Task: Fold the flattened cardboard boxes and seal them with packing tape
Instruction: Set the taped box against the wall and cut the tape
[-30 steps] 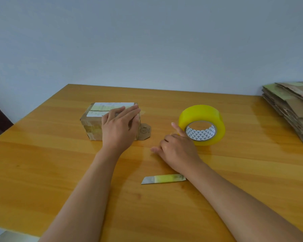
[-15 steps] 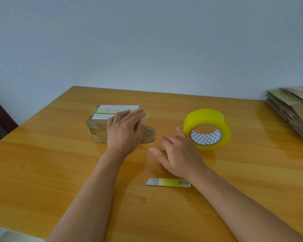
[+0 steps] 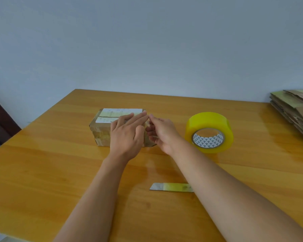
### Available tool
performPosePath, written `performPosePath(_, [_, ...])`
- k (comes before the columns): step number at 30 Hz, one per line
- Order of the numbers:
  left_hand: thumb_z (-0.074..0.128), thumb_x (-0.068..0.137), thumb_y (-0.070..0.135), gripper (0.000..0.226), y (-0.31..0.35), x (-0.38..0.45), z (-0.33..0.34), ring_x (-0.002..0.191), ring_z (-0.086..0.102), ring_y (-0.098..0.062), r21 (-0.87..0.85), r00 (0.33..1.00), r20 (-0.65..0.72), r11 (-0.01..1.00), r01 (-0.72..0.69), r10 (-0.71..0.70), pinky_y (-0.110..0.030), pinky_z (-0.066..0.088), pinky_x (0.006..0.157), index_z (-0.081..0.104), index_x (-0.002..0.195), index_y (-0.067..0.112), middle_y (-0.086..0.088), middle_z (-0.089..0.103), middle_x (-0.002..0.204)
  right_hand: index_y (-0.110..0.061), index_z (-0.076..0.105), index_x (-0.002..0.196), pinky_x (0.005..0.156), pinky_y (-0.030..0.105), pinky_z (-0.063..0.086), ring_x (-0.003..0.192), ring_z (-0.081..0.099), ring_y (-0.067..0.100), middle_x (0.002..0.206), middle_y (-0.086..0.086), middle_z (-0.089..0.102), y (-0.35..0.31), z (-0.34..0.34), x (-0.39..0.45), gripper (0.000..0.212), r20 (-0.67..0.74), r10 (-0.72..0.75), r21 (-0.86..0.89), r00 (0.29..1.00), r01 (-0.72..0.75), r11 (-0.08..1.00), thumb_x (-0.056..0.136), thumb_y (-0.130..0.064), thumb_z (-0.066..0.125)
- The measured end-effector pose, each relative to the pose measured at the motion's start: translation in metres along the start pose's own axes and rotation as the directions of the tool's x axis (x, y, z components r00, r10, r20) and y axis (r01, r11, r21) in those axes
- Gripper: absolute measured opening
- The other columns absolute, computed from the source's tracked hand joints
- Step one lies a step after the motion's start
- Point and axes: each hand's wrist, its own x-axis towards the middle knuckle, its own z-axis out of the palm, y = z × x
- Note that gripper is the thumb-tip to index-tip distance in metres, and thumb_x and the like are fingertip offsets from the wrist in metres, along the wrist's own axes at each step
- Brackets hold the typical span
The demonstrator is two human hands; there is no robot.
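A small brown cardboard box (image 3: 101, 131) with white labels on top lies on the wooden table (image 3: 42, 172). My left hand (image 3: 128, 135) rests flat on the box's right part, fingers straight. My right hand (image 3: 162, 132) is at the box's right end, where its fingers touch the end flap; the flap is mostly hidden behind the hands. A yellow roll of packing tape (image 3: 209, 131) stands on its edge to the right of my right hand. A small cutter blade (image 3: 170, 187) with a yellowish handle lies on the table near me, partly under my right forearm.
A stack of flattened cardboard boxes (image 3: 294, 112) lies at the table's far right edge. A plain wall rises behind the table. A dark piece of furniture (image 3: 0, 126) shows at the left, beyond the table's left edge.
My right hand has lifted off the table beside the tape roll and moved left to the box's right end. My left hand stays on the box. The view has tilted up slightly.
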Motion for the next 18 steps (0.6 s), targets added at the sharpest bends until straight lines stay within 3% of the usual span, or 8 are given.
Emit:
performPosePath(5, [0.011, 0.087, 0.041, 0.067, 0.001, 0.001, 0.0, 0.134, 0.036, -0.006, 0.0, 1.0, 0.008, 1.0, 0.014, -0.014, -0.03, 0.02, 0.11, 0.06, 0.133, 0.04, 0.026, 0.049, 0.143, -0.011, 0.061, 0.095, 0.049, 0.024, 0.043, 0.059, 0.05, 0.015, 0.067, 0.002, 0.057, 0.003, 0.001, 0.001, 0.022, 0.028, 0.021, 0.049, 0.999, -0.022, 0.999, 0.103, -0.029, 0.053])
performPosePath(9, [0.012, 0.086, 0.042, 0.067, 0.003, 0.001, -0.001, 0.134, 0.036, -0.006, 0.002, 1.0, 0.007, 1.0, 0.007, -0.007, -0.031, 0.021, 0.11, 0.06, 0.134, 0.04, 0.026, 0.049, 0.144, -0.01, 0.06, 0.098, 0.048, 0.025, 0.043, 0.06, 0.051, 0.016, 0.072, 0.003, 0.058, 0.004, 0.002, 0.005, 0.019, 0.011, 0.002, -0.033, 1.0, -0.002, 0.999, 0.103, -0.027, 0.052])
performPosePath(12, [0.016, 0.086, 0.043, 0.066, 0.004, 0.0, -0.002, 0.135, 0.037, -0.008, 0.02, 1.0, 0.005, 1.0, -0.009, 0.008, -0.031, 0.02, 0.108, 0.056, 0.138, 0.038, 0.023, 0.048, 0.145, -0.012, 0.059, 0.09, 0.048, 0.026, 0.041, 0.058, 0.049, 0.016, 0.071, 0.004, 0.057, 0.004, 0.004, 0.009, 0.02, 0.016, -0.006, -0.079, 1.0, 0.007, 0.997, 0.103, -0.025, 0.052])
performPosePath(15, [0.024, 0.092, 0.045, 0.059, 0.001, 0.002, -0.001, 0.134, 0.041, -0.011, 0.05, 0.999, -0.029, 0.999, -0.015, 0.016, -0.03, 0.022, 0.104, 0.049, 0.144, 0.035, 0.018, 0.046, 0.149, -0.014, 0.056, 0.081, 0.05, 0.027, 0.039, 0.057, 0.047, 0.016, 0.071, 0.005, 0.055, 0.004, 0.007, 0.011, 0.022, 0.02, 0.007, -0.091, 1.0, -0.006, 0.996, 0.102, -0.019, 0.051])
performPosePath(18, [0.04, 0.099, 0.048, 0.047, -0.002, 0.005, 0.006, 0.13, 0.048, -0.015, 0.074, 0.996, -0.088, 0.997, 0.021, -0.015, -0.032, 0.027, 0.103, 0.054, 0.14, 0.029, 0.011, 0.051, 0.147, -0.016, 0.056, 0.079, 0.049, 0.027, 0.039, 0.06, 0.046, 0.019, 0.075, 0.007, 0.056, 0.006, 0.008, 0.015, 0.022, 0.011, 0.014, -0.098, 1.0, -0.013, 0.995, 0.1, -0.013, 0.049])
